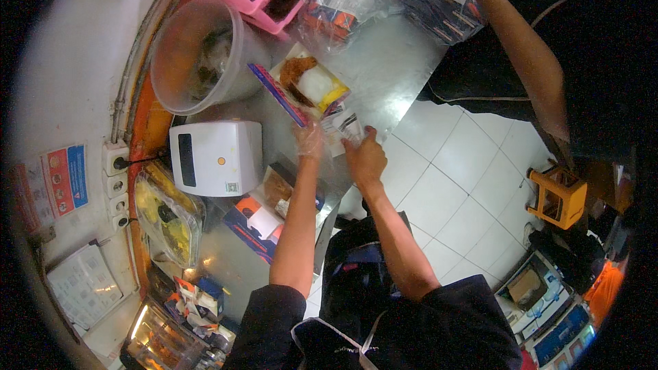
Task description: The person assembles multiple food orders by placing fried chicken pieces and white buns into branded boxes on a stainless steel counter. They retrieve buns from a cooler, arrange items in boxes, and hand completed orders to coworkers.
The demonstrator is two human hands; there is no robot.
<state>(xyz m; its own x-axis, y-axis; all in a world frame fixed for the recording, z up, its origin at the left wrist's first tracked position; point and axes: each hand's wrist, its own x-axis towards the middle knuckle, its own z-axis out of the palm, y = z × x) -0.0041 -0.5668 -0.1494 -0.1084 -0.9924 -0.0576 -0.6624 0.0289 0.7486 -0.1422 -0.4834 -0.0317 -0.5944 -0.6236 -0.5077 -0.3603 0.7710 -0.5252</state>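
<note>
My left hand (310, 140), in a clear plastic glove, grips the near edge of an open food box (275, 93) with a blue and red side flap. Inside the box lie a brown fried piece (299, 68), a mound of white rice (317, 85) and something yellow at its right corner. Close to its right, my bare right hand (367, 157) pinches a white printed slip or packet (347, 123) just below the box. Which of the two it is, I cannot tell. Part of the slip is hidden by the fingers.
On the metal counter (384, 48) stand a white machine (219, 157), a clear round tub (195, 62), pink baskets (257, 0) and another open box (257, 226). Bagged packaging (343, 3) lies at the back. A co-worker's arm (524, 48) reaches in at upper right. A yellow stool (558, 195) stands on the tiles.
</note>
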